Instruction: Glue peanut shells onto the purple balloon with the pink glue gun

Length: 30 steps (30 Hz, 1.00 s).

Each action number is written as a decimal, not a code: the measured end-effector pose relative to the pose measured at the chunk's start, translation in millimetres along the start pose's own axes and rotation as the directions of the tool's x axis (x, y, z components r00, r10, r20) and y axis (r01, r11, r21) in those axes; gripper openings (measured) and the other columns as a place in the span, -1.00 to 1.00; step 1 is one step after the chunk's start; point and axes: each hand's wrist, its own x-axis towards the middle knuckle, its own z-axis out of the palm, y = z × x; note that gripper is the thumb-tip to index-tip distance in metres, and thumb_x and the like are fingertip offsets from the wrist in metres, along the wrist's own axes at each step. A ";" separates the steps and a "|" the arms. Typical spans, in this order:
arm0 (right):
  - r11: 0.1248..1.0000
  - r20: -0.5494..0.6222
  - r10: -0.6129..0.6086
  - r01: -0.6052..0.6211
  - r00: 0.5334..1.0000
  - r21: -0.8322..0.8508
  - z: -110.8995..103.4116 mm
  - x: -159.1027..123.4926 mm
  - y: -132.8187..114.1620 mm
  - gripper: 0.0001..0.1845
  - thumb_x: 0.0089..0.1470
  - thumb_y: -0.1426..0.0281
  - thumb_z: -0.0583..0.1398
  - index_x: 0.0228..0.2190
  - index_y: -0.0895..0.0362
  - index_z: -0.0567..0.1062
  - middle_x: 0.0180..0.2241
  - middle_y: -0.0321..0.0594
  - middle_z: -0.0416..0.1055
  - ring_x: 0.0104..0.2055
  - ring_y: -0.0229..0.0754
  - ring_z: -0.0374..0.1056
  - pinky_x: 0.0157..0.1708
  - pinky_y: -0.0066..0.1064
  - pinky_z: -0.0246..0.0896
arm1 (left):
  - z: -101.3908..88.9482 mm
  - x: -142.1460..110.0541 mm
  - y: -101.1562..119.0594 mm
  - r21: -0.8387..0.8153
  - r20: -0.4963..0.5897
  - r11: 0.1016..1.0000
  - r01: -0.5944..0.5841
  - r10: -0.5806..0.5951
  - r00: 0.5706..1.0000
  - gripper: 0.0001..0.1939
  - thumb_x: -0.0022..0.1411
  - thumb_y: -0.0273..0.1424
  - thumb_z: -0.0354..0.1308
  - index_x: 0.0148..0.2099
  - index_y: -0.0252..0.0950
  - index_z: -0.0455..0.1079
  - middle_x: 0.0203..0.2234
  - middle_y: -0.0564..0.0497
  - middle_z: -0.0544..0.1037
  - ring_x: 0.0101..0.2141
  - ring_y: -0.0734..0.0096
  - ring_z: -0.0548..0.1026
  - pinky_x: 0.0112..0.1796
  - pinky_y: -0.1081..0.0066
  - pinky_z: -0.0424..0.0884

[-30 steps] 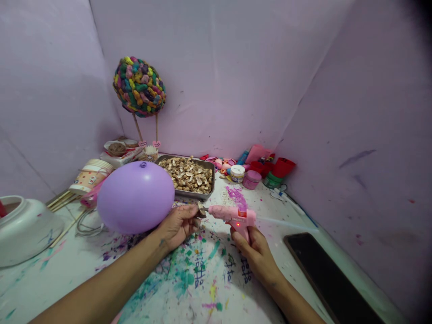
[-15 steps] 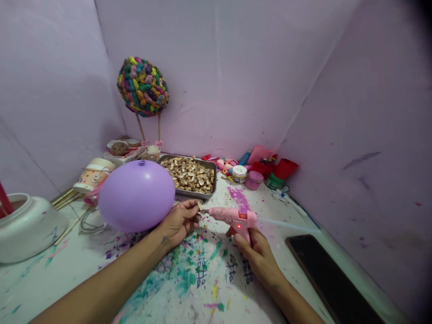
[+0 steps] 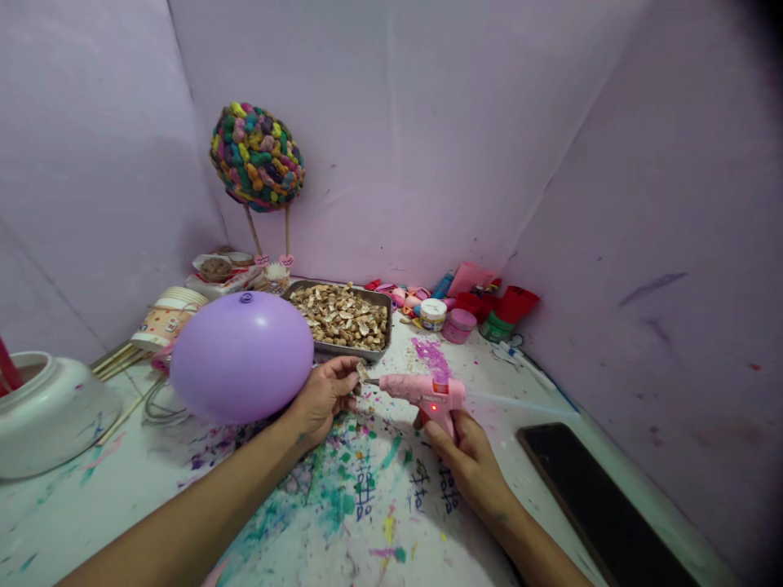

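My left hand (image 3: 327, 397) pinches a peanut shell (image 3: 362, 373) between thumb and fingers, over the paint-stained table. In my right hand (image 3: 462, 448) is a pink glue gun (image 3: 422, 393) with its red light lit and a clear glue stick out of its back. The metal nozzle points left and meets the shell, or nearly so; I cannot tell if they touch. A purple balloon (image 3: 243, 359), knot upward, lies just left of my left hand. Behind that hand, a metal tray (image 3: 382, 355) holds a heap of peanut shells (image 3: 342, 314).
A ball covered in coloured shells (image 3: 257, 159) stands on sticks at the back left. Paper cups (image 3: 168, 318) and a white pot (image 3: 52, 420) sit at left. Paint jars (image 3: 458, 325) and red cups (image 3: 517, 304) stand at back right. A phone (image 3: 587, 497) lies at right.
The balloon has shifted slightly left. The shell looks turned a little in my left fingers, while the glue gun stays almost in place.
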 end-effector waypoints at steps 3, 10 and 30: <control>1.000 -0.007 -0.007 0.007 1.000 -0.003 0.8 0.5 2.2 -0.70 -0.04 0.18 0.10 -0.46 0.19 0.35 -0.54 -0.25 0.32 -0.54 -0.22 0.21 -0.60 -0.45 0.04 | -0.5 0.1 -0.9 0.006 0.003 1.000 -0.007 0.007 1.000 -0.76 -0.18 -0.52 0.27 -0.35 -0.37 0.40 -0.57 0.09 0.39 -0.64 0.59 0.32 -0.70 0.59 0.28; 1.000 -0.001 -0.009 0.009 1.000 -0.022 -0.8 -1.5 4.3 -0.71 -0.02 0.19 0.09 -0.43 0.20 0.35 -0.54 -0.27 0.29 -0.53 -0.22 0.18 -0.58 -0.45 0.05 | -0.2 -0.2 -1.0 0.003 -0.001 1.000 -0.019 0.019 1.000 -0.77 -0.17 -0.51 0.28 -0.36 -0.37 0.40 -0.58 0.09 0.39 -0.63 0.61 0.31 -0.70 0.61 0.24; 0.997 -0.041 -0.047 0.045 0.998 -0.060 -3.0 0.2 5.9 -0.73 -0.04 0.23 0.12 -0.39 0.20 0.40 -0.54 -0.24 0.35 -0.52 -0.18 0.23 -0.63 -0.45 0.06 | 1.9 -0.5 0.4 -0.061 0.003 0.998 -0.020 0.020 1.000 -0.79 -0.15 -0.51 0.26 -0.37 -0.37 0.37 -0.62 0.10 0.37 -0.64 0.59 0.31 -0.72 0.62 0.23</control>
